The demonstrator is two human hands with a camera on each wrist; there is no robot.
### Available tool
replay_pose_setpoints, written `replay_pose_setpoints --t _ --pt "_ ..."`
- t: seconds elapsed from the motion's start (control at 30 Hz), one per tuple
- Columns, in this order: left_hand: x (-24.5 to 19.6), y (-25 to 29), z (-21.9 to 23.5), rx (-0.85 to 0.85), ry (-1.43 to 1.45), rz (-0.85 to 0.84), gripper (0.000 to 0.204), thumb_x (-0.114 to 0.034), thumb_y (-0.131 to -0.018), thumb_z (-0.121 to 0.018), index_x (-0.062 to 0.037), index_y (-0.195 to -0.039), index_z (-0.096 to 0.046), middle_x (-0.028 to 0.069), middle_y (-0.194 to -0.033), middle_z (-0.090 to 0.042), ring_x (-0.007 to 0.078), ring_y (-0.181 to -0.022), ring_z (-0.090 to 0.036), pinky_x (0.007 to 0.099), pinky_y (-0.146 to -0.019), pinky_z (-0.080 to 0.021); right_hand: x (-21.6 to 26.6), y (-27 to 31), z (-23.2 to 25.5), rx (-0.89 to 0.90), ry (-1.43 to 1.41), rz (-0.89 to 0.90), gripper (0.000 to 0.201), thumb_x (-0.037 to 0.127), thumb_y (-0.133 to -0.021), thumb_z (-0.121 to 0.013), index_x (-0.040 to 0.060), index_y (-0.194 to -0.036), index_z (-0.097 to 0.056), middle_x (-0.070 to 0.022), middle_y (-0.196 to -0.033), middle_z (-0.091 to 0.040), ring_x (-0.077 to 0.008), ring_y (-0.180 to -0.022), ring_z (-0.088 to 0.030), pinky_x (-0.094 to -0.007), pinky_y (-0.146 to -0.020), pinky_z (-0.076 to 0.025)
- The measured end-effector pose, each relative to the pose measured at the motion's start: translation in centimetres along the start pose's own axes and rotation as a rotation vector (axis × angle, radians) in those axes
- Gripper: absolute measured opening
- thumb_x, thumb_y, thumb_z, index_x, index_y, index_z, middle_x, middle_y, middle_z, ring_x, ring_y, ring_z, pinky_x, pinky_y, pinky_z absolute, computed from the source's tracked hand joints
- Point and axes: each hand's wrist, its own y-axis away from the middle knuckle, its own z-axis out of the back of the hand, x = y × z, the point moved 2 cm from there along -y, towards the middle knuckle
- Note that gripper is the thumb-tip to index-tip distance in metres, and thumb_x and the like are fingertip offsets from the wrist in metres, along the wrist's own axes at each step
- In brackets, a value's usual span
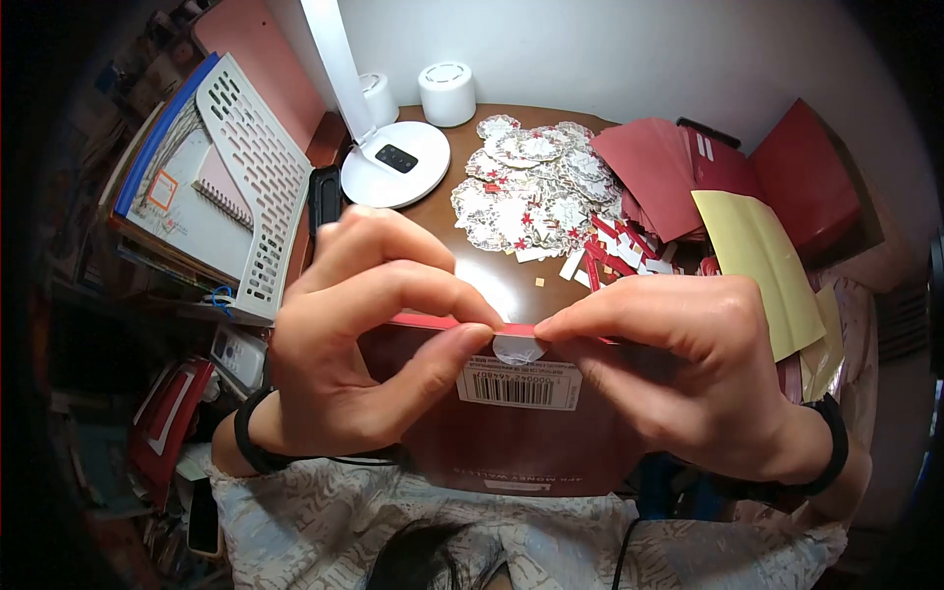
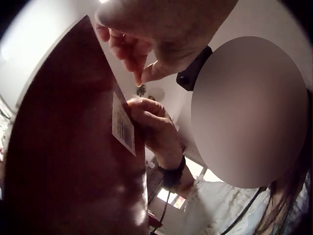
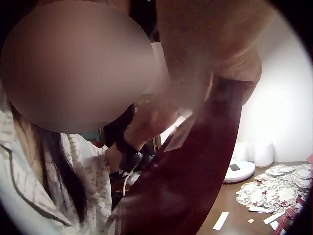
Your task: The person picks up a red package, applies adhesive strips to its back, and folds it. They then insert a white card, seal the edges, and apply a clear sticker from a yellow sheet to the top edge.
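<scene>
Before my chest stands a dark red pack of money wallets (image 1: 531, 447), its printed text and white barcode label (image 1: 518, 386) upside down in the head view. A round clear seal (image 1: 518, 349) folds over its upper edge. My left hand (image 1: 359, 334) pinches with thumb and forefinger at the seal's left side. On the other side, my right hand (image 1: 678, 354) grips the same edge between thumb and forefinger. The left wrist view shows the pack (image 2: 68, 127) nearly edge-on, with both hands close together. In the right wrist view, the pack (image 3: 195, 161) slopes down from the right hand.
Behind the hands lie a heap of white paper cutouts (image 1: 536, 182) and red and white strips (image 1: 624, 256). A desk lamp (image 1: 423, 177) stands at back left near a perforated white rack (image 1: 261, 187). Red card sheets (image 1: 654, 167) and a yellow sheet (image 1: 762, 265) are at right.
</scene>
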Motion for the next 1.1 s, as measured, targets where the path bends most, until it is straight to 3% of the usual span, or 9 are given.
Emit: replay_pose_setpoints --t 0.13,0.2,0.23,0.27,0.37,0.4,0.67,0.73,1.1 --pt "-0.8 -0.2 0.3 -0.060 -0.234 -0.142 0.016 -0.006 -0.070 -0.079 -0.0029 -0.084 -0.071 0.0058 -0.085 -0.052 0.0195 -0.079 -0.047 0.0313 -0.073 -0.038 -0.2 -0.1 0.0 -0.019 0.012 -0.036 0.012 -0.006 -0.080 -0.075 -0.0016 -0.091 -0.076 -0.0125 -0.080 -0.074 -0.0171 -0.072 -0.072 -0.0264 -0.065 -0.055" --pt "-1.5 0.3 0.0 -0.091 -0.458 -0.296 0.019 -0.011 -0.067 -0.083 -0.0073 -0.083 -0.073 0.0023 -0.084 -0.052 0.0211 -0.079 -0.048 0.0325 -0.072 -0.038 -0.2 -0.1 0.0 -0.028 0.019 -0.032 0.012 -0.006 -0.080 -0.075 -0.0017 -0.091 -0.076 -0.0126 -0.079 -0.074 -0.0173 -0.072 -0.072 -0.0265 -0.065 -0.055" --pt "-1.8 0.6 -0.2 -0.111 -0.557 -0.340 0.020 -0.020 -0.068 -0.086 -0.0136 -0.083 -0.074 -0.0016 -0.086 -0.052 0.0211 -0.080 -0.048 0.0340 -0.073 -0.037 -0.2 -0.1 -0.1 -0.026 0.032 -0.035 0.012 -0.006 -0.080 -0.074 -0.0016 -0.091 -0.076 -0.0128 -0.079 -0.074 -0.0175 -0.072 -0.072 -0.0266 -0.064 -0.055" --pt "-1.9 1.1 -0.3 -0.109 -0.557 -0.339 0.020 -0.020 -0.068 -0.086 -0.0136 -0.083 -0.074 -0.0016 -0.086 -0.052 0.0211 -0.080 -0.048 0.0340 -0.073 -0.037 -0.2 -0.1 -0.1 -0.024 0.045 -0.037 0.013 -0.006 -0.080 -0.074 -0.0016 -0.091 -0.076 -0.0130 -0.078 -0.073 -0.0177 -0.071 -0.072 -0.0267 -0.064 -0.054" --pt "-1.9 2.3 -1.4 -0.124 -0.804 -0.556 0.021 -0.031 -0.069 -0.086 -0.0203 -0.085 -0.076 -0.0069 -0.092 -0.052 0.0181 -0.084 -0.045 0.0344 -0.079 -0.031 -0.2 -0.1 -0.1 -0.026 0.043 -0.035 0.012 -0.006 -0.080 -0.074 -0.0015 -0.091 -0.076 -0.0133 -0.078 -0.073 -0.0180 -0.071 -0.072 -0.0269 -0.064 -0.054" --pt "-1.5 2.5 -2.0 -0.239 -0.819 -0.608 0.025 -0.025 -0.071 -0.076 -0.0171 -0.094 -0.079 -0.0105 -0.097 -0.065 0.0104 -0.086 -0.052 0.0326 -0.077 -0.031 -0.2 -0.1 -0.2 -0.026 0.043 -0.035 0.012 -0.006 -0.080 -0.074 -0.0015 -0.091 -0.076 -0.0133 -0.078 -0.073 -0.0180 -0.071 -0.072 -0.0269 -0.064 -0.054" --pt "-2.4 2.6 -3.0 -0.324 -0.927 -0.533 0.018 -0.026 -0.074 -0.076 -0.0214 -0.091 -0.079 -0.0128 -0.093 -0.064 0.0059 -0.085 -0.052 0.0346 -0.085 -0.030 -0.3 -0.1 -0.2 -0.047 0.047 -0.024 0.012 -0.007 -0.080 -0.073 -0.0022 -0.091 -0.075 -0.0137 -0.078 -0.073 -0.0183 -0.070 -0.072 -0.0269 -0.063 -0.054" --pt "-2.6 2.3 -2.8 -0.241 -0.951 -0.589 0.021 -0.026 -0.066 -0.085 -0.0191 -0.085 -0.080 -0.0099 -0.088 -0.056 0.0131 -0.080 -0.045 0.0338 -0.081 -0.029 -0.4 0.0 -0.2 -0.050 0.045 -0.022 0.012 -0.006 -0.080 -0.073 -0.0025 -0.091 -0.075 -0.0140 -0.078 -0.073 -0.0186 -0.070 -0.072 -0.0271 -0.063 -0.054" --pt "-2.3 2.3 -3.0 -0.242 -0.992 -0.624 0.015 -0.022 -0.072 -0.084 -0.0182 -0.086 -0.079 -0.0090 -0.088 -0.059 0.0138 -0.081 -0.048 0.0338 -0.079 -0.030 -0.6 0.0 -0.3 -0.076 0.048 0.011 0.010 -0.006 -0.080 -0.074 -0.0034 -0.090 -0.075 -0.0147 -0.077 -0.073 -0.0195 -0.070 -0.072 -0.0274 -0.064 -0.055"
